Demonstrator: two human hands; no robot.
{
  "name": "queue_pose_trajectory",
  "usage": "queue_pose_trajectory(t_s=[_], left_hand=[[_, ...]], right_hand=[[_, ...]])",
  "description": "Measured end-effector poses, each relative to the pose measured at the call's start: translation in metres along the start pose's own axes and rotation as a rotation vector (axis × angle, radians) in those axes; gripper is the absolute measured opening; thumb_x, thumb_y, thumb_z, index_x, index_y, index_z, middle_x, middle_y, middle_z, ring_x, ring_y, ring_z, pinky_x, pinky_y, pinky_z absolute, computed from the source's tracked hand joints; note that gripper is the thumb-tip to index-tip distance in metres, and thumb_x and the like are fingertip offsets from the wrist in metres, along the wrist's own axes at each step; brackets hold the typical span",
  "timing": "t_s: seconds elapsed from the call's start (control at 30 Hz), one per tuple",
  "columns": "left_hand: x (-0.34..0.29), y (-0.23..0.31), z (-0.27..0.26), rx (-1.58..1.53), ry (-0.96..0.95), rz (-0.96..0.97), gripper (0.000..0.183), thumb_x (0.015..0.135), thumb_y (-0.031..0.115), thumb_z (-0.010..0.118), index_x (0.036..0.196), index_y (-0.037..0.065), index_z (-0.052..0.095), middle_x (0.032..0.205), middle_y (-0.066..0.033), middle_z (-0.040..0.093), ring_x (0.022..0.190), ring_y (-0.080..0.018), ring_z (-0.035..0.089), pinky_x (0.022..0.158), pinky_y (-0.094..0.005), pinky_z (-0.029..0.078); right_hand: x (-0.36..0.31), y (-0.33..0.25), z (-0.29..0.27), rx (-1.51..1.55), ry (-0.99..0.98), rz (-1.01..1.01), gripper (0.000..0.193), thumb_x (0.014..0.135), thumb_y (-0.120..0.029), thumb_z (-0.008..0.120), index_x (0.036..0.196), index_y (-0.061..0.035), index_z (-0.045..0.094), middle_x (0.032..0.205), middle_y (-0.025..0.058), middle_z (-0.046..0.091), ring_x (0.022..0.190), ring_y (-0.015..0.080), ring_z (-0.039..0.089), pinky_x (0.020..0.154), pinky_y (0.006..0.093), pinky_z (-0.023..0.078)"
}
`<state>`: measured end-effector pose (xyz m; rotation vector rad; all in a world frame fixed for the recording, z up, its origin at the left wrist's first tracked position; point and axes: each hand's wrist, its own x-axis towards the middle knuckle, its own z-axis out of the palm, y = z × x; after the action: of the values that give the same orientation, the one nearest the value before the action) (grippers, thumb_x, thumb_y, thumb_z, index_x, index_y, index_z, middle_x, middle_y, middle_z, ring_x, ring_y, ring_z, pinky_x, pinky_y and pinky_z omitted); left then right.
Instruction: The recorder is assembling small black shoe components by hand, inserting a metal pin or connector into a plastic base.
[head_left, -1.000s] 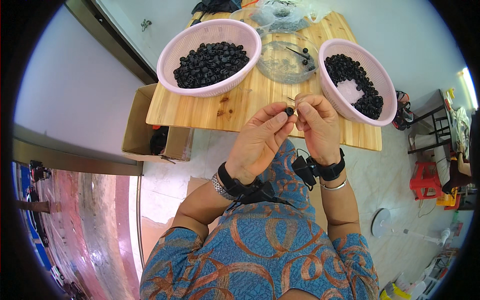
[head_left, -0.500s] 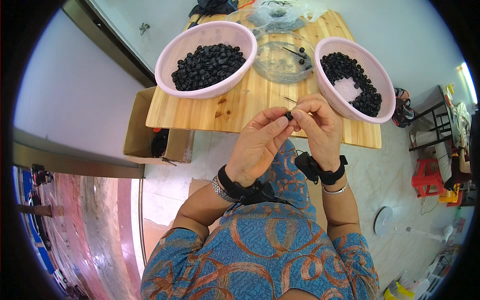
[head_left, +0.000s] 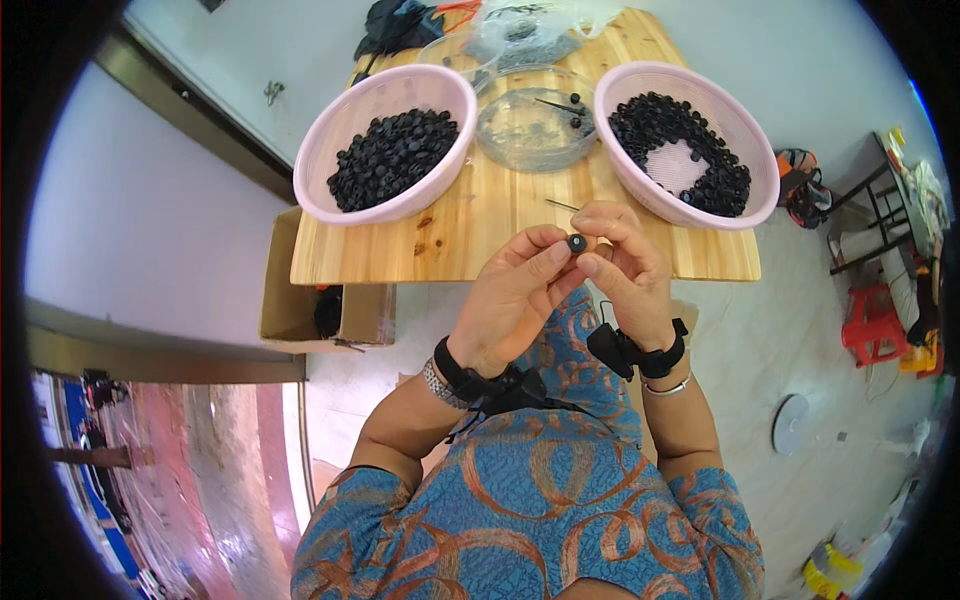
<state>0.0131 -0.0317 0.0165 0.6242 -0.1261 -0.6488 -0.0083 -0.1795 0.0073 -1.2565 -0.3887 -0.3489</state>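
Between the fingertips of both hands sits a small black round part (head_left: 577,243), held just over the near edge of the wooden table (head_left: 470,235). My left hand (head_left: 515,295) pinches it from the left with thumb and forefinger. My right hand (head_left: 620,265) grips it from the right, fingers curled. Both wrists wear black bands. A thin metal pin (head_left: 562,205) lies on the wood just beyond my fingers.
A pink basin (head_left: 350,205) full of black parts stands at the left, another pink basin (head_left: 650,195) at the right with parts ringing a bare centre. A clear round dish (head_left: 530,135) sits between them. A cardboard box (head_left: 285,315) stands under the table's left end.
Both hands have stayed together at the table's near edge, holding the black part; the fingers have shifted slightly around it. The bowls have not moved.
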Motion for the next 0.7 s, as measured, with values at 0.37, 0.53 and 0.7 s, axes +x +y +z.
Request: queue_pose_trajectory(t_s=[0.37,0.53,0.7], left_hand=[[0.049,0.001,0.058,0.605,-0.167,-0.206,0.016,0.090,0.012,0.053,0.103,0.002,0.053,0.097,-0.0070,0.060,0.091,-0.0141,0.059,0.081,-0.0265,0.047],[0.122,0.024,0.115,1.290,-0.452,-0.005,0.017,0.087,0.009,0.054,0.099,-0.002,0.056,0.093,-0.0090,0.062,0.088,-0.0148,0.059,0.078,-0.0278,0.048],[0.220,-0.001,0.125,2.005,-0.758,0.121,0.019,0.081,0.012,0.059,0.095,-0.001,0.061,0.085,-0.0083,0.064,0.080,-0.0139,0.060,0.072,-0.0269,0.048]], right_hand=[[-0.026,-0.022,-0.059,0.034,0.187,-0.214,0.022,0.081,0.002,0.058,0.104,0.0020,0.056,0.108,0.0128,0.055,0.093,0.0145,0.054,0.077,0.0253,0.046],[-0.050,-0.038,-0.092,0.266,0.330,-0.181,0.024,0.084,-0.001,0.056,0.107,0.0030,0.051,0.099,0.0147,0.060,0.084,0.0170,0.058,0.071,0.0279,0.049],[-0.062,-0.034,-0.109,0.380,0.371,-0.169,0.021,0.084,-0.004,0.056,0.104,0.0006,0.052,0.096,0.0157,0.058,0.076,0.0174,0.056,0.064,0.0279,0.048]])
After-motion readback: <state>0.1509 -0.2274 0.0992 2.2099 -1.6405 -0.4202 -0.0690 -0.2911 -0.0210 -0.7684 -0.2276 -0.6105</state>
